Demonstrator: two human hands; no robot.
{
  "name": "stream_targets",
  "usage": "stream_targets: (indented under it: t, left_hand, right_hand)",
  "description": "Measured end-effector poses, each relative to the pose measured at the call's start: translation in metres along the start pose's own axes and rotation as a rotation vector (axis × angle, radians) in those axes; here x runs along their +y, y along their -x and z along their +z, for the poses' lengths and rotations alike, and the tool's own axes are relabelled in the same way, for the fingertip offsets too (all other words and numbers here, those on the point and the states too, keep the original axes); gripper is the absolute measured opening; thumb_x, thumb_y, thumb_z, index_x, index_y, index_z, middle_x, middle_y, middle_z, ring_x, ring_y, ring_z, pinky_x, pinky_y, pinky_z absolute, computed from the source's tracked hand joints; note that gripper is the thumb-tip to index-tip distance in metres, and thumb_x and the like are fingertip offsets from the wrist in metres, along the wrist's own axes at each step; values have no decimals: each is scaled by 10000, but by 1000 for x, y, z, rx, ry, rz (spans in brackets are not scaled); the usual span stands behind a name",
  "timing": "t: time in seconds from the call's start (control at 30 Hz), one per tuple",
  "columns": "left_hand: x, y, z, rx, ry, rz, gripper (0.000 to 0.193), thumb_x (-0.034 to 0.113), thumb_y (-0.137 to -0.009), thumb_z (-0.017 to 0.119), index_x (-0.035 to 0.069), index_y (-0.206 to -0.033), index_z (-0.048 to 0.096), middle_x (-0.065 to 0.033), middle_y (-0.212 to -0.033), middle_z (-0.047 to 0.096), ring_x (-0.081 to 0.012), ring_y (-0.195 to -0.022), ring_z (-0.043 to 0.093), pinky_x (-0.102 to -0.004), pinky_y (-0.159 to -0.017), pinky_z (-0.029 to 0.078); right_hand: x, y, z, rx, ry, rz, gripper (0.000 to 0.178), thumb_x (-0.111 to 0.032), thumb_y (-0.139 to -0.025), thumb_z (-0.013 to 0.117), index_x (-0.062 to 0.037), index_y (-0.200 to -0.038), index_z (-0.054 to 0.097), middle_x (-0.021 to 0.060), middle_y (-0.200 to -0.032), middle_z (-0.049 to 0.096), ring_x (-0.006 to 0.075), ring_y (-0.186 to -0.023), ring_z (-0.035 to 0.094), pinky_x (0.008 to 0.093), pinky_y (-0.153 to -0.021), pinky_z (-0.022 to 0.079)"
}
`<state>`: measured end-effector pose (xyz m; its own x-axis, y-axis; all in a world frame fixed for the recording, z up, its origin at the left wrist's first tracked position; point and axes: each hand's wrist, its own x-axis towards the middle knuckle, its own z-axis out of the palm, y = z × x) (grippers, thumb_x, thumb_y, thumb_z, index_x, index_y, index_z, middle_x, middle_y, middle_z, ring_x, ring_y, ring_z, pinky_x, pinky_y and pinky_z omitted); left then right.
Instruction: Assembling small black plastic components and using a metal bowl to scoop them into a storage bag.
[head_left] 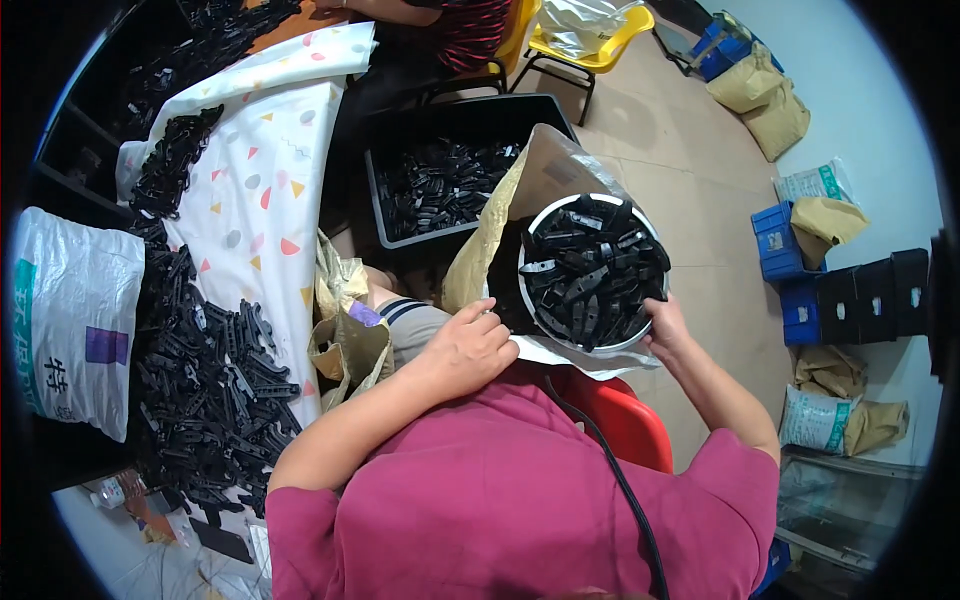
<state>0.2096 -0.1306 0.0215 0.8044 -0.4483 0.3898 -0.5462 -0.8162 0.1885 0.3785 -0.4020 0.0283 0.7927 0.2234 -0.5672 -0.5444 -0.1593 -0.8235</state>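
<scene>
My left hand (470, 338) is closed on the near edge of an open sack (478, 248), tan outside and pale inside. With my right hand (667, 326) I grip the near right rim of a round bucket (541, 325) with a white rim. Black plastic parts (592, 268) fill the bucket close to its rim. It is tilted at the sack's mouth, and the sack's pale wall stands up behind it. How much lies inside the sack is hidden by the bucket.
A black crate (374, 200) of similar parts stands ahead. At left, a patterned cloth (255, 190) borders a pile of black parts (215, 385) and a full white sack (78, 320). Another person (440, 30) sits beyond. Blue bins (778, 240) line the right wall; a red chair (640, 425) is beneath me.
</scene>
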Motion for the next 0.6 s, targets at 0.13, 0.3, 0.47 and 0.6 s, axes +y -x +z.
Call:
stream_targets:
  t: [0.13, 0.3, 0.47, 0.6]
  left_hand:
    - [3, 4, -7, -66, -25, -4, 69, 129, -748, 533, 87, -786, 572, -36, -758, 545, -191, -866, 563, -397, -970, 398]
    - [11, 26, -17, 130, -67, -32, 264, 169, -780, 514, 62, -1012, 582, -89, -1026, 578, -226, -1009, 555, -376, -915, 436]
    - [6, 61, -41, 207, -204, -129, 229, 175, -776, 509, 57, -960, 580, -93, -1065, 568, -214, -996, 551, -365, -884, 459]
    - [-21, 96, -60, 232, -237, -585, 229, 181, -735, 592, 71, -934, 602, -117, -1097, 546, -266, -1054, 521, -356, -777, 476]
  right_hand:
    - [-48, 24, 20, -50, 56, -48, 177, -3, -737, 446, -41, -891, 526, 35, -582, 526, 116, -359, 458, 232, -256, 277]
    - [-111, 29, 89, -134, 161, -76, 119, -13, -741, 474, -28, -843, 532, 39, -616, 546, 131, -392, 497, 226, -273, 308]
    - [-150, 23, 206, -431, 286, -109, 218, -50, -800, 464, -10, -982, 576, 56, -668, 612, 113, -397, 530, 199, -285, 343]
    - [-126, -18, 330, -633, 302, -88, 236, 6, -769, 451, -29, -984, 542, 63, -725, 597, 160, -489, 571, 252, -329, 391]
